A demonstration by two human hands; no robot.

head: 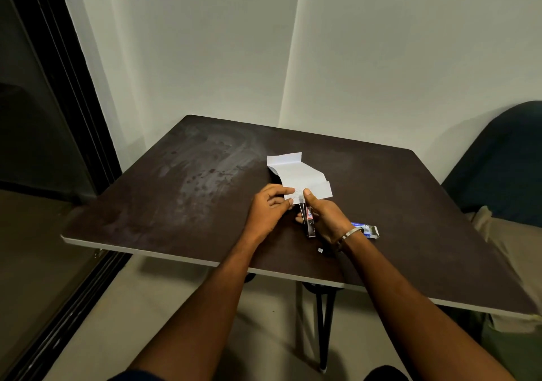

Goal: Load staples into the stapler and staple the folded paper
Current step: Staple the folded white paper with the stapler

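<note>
The folded white paper (296, 175) is held a little above the dark table (176, 204), partly unfolded at its far end. My left hand (269, 207) pinches its near edge between thumb and fingers. A small metal stapler (309, 219) with a red label is gripped in my right hand (325, 216), thumb on top. The stapler's jaws meet the paper's near edge beside my left fingers. A blue and white staple box (366, 230) lies on the table just right of my right wrist.
A tiny white scrap (320, 250) lies near the table's front edge. A dark green chair (498, 160) stands at the right. White walls meet in a corner behind the table, and a dark glass door is on the left.
</note>
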